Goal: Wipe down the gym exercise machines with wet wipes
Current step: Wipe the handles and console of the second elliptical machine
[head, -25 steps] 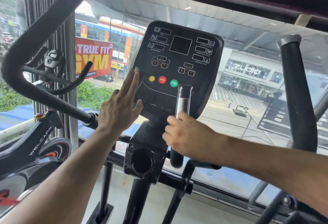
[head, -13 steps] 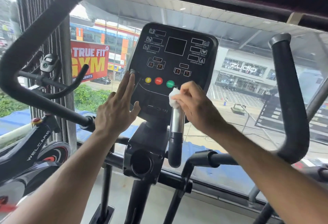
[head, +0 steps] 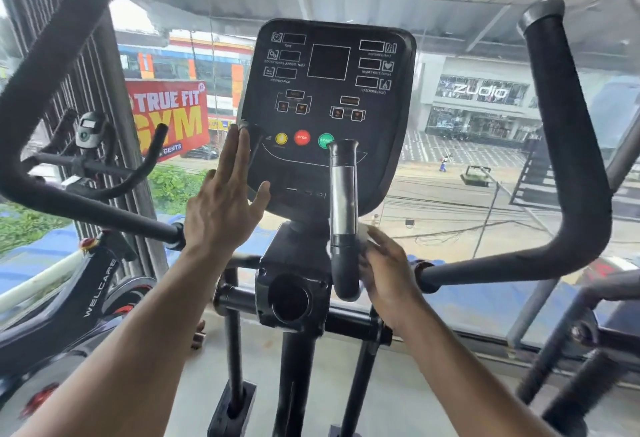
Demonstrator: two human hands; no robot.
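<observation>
The elliptical's black console (head: 377,166) faces me with yellow, red and green buttons. In front of it stands a short upright grip (head: 343,194), chrome with black ends. My right hand (head: 388,266) is at the lower right side of that grip and holds a white wet wipe (head: 364,230) against it; only a pale edge of the wipe shows above the fingers. My left hand (head: 225,204) has straight fingers resting on the console's left edge, fingertips at the top of the left short grip (head: 254,138).
Long black foam handlebars curve up on the left (head: 52,90) and right (head: 568,159). A black spin bike (head: 93,298) stands at the lower left. A glass wall (head: 485,194) right behind the machine looks onto a street.
My right hand slid with the wipe from the top of the upright grip down to its lower part. The left hand stayed on the console's edge. The view shifted slightly.
</observation>
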